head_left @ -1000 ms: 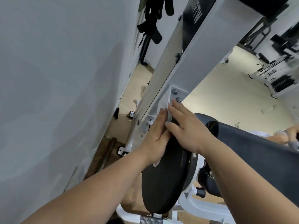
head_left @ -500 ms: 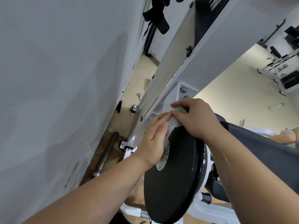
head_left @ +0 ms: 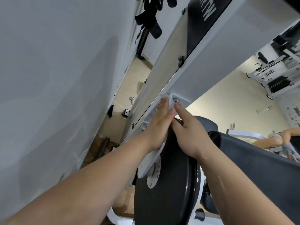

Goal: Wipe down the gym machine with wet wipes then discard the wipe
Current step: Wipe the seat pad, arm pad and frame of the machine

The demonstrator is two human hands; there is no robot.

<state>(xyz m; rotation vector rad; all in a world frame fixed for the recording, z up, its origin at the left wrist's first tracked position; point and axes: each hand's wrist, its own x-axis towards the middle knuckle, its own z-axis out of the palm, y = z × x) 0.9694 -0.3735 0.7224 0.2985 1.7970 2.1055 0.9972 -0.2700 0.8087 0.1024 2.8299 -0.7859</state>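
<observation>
A white gym machine frame (head_left: pixel 211 67) slants up across the view, with a bolted bracket (head_left: pixel 181 100) at its lower end. A black disc (head_left: pixel 164 192) hangs below the bracket. A white wet wipe (head_left: pixel 170 106) lies pressed against the bracket. My left hand (head_left: pixel 158 127) lies flat with straight fingers along the frame, on the wipe's left side. My right hand (head_left: pixel 189 134) rests over the disc's top edge, and its fingers press the wipe near the bolts. Most of the wipe is hidden between the two hands.
A grey wall (head_left: pixel 56 95) stands close on the left, with a narrow gap of floor beside it. Black straps (head_left: pixel 151 21) hang at the top. A black padded seat part (head_left: pixel 253 161) lies at the right. Other machines (head_left: pixel 276 78) stand far right, and another person's arm (head_left: pixel 276 140) shows there.
Both hands slid up from the disc's top to the bolted bracket, taking the wipe along. My right fingers straightened from a curled grip. The camera tilted.
</observation>
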